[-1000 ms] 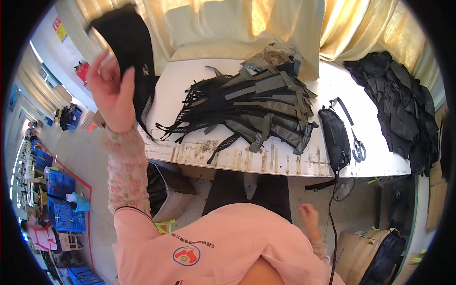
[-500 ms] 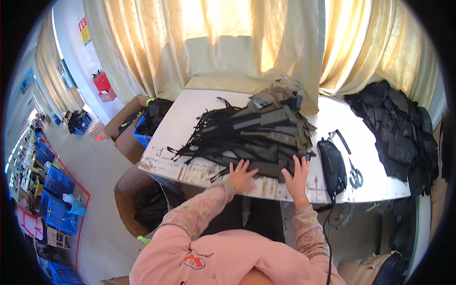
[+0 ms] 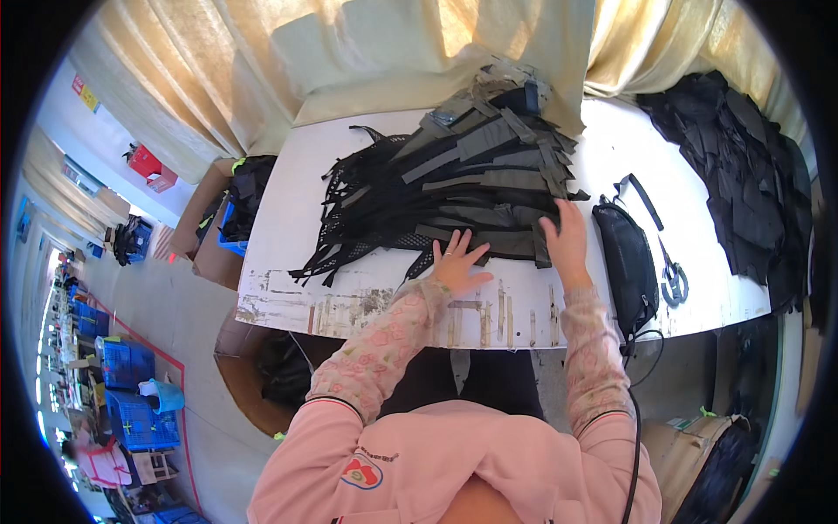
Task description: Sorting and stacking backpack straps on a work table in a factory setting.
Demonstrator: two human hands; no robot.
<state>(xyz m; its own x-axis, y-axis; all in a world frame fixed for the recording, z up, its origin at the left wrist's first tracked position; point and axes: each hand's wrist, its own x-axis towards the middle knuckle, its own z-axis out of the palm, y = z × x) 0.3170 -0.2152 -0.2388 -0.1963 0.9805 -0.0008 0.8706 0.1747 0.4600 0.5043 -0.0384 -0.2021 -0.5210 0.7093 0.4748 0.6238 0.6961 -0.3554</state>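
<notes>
- Laying left hand (image 3: 456,271), fingers spread apart, along the near edge of a pile of black and grey fabric strips (image 3: 476,188) mid-way across a white tabletop (image 3: 279,205).
- Reaching to the pile's right end with right hand (image 3: 571,244), thumb and fingers apart, near a black pouch (image 3: 626,266).

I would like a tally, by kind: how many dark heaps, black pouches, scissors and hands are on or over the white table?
Dark heaps: 2 (middle heap, right heap)
Black pouch: 1
Scissors: 1
Hands: 2 (left hand, right hand)
Total: 6
</notes>
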